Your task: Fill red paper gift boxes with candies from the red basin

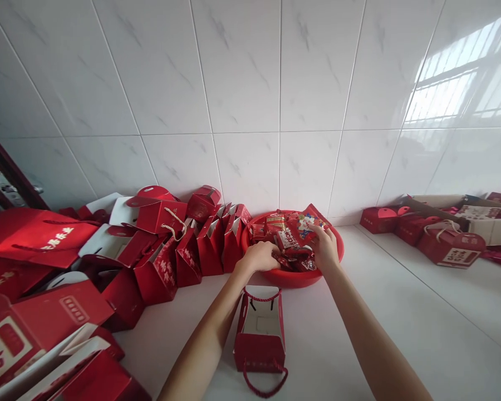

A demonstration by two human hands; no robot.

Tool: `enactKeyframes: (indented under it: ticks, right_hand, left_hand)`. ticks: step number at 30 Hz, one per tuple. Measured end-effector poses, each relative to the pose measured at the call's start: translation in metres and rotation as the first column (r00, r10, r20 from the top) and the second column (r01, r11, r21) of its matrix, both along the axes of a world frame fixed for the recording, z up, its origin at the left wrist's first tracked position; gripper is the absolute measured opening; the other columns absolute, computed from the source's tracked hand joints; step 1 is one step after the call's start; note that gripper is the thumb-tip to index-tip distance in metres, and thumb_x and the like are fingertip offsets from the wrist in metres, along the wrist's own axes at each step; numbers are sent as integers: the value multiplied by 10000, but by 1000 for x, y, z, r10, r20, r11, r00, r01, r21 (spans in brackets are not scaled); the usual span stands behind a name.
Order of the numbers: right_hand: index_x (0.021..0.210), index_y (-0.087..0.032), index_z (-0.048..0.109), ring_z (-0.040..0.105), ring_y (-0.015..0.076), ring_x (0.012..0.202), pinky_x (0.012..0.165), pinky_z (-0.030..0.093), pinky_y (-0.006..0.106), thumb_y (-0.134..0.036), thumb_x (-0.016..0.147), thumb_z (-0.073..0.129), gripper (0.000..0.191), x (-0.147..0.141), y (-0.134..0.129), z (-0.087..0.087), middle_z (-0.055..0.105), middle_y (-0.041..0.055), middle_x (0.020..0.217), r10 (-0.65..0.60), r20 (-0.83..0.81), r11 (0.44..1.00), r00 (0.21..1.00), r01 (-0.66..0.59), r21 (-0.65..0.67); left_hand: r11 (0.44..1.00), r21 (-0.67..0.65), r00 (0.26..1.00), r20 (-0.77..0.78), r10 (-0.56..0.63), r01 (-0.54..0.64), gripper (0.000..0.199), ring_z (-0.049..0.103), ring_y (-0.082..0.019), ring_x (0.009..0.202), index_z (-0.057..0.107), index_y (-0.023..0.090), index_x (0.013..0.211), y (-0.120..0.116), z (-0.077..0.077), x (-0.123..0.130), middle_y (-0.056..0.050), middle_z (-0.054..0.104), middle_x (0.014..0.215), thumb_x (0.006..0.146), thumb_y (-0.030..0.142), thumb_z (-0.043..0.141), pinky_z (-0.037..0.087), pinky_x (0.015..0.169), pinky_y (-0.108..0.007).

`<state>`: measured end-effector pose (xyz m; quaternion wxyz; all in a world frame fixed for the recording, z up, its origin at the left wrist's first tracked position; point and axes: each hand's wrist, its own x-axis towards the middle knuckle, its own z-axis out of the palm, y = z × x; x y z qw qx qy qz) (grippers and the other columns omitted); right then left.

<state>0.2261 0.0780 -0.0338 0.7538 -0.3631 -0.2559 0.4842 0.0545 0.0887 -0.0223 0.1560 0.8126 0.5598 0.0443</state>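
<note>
A red plastic basin (340,245) stands against the tiled wall, filled with red-wrapped packets (290,231). My left hand (261,257) reaches over its near left edge, with fingertips down among the packets; what they hold is hidden. At the right side of the basin, my right hand (323,242) has its fingers closed on a red packet with a cartoon print (309,223). Nearer to me, an open red gift box (259,351) stands on the white surface between my forearms, its inside bare and its rope handles spread front and back.
Many red gift boxes (156,273) crowd the left side, some open, beside a red bag (45,239). On the right, closed red boxes (451,245) lie by a cardboard carton (495,229). White tiles (246,72) form the wall behind.
</note>
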Motion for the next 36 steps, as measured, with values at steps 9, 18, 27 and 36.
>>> enactKeyframes:
  ticks: [9, 18, 27, 36]
  right_hand:
    - [680, -199, 592, 602, 143, 574, 425, 498, 238, -250, 507, 804, 278, 0, 1, 2, 679, -14, 667, 1, -1, 1000, 1000, -1, -26]
    - [667, -199, 571, 585, 121, 550, 406, 469, 209, -236, 513, 799, 278, 0, 2, 0, 662, -27, 655, -3, -4, 1000, 1000, 3, -25]
    - [679, -202, 570, 588, 125, 537, 406, 470, 217, -248, 511, 798, 287, -1, 1, 1, 653, -31, 637, 4, 5, 999, 1000, -4, -34]
    - [668, -201, 597, 593, 137, 560, 413, 462, 228, -239, 537, 790, 237, 1, 1, -1, 665, -19, 650, 5, 18, 999, 1000, -4, -34]
  left_hand:
    - [999, 24, 999, 7, -34, 34, 378, 688, -254, 992, 763, 298, 1036, 3, -5, -4, -30, 763, 1021, 677, 265, 650, 508, 796, -297]
    - [1000, 1, 999, 31, -21, 21, 362, 682, -260, 1048, 759, 325, 1045, 2, -4, -2, -7, 765, 1070, 693, 333, 676, 496, 877, -326]
    - [999, 29, 999, 25, 20, -21, 394, 679, -278, 1060, 773, 351, 1043, 0, -3, 0, -16, 768, 1068, 659, 296, 709, 510, 851, -324]
    - [996, 45, 994, 89, 70, -74, 430, 694, -236, 1006, 788, 306, 1024, -2, -4, 2, -18, 779, 1009, 660, 118, 657, 506, 840, -286]
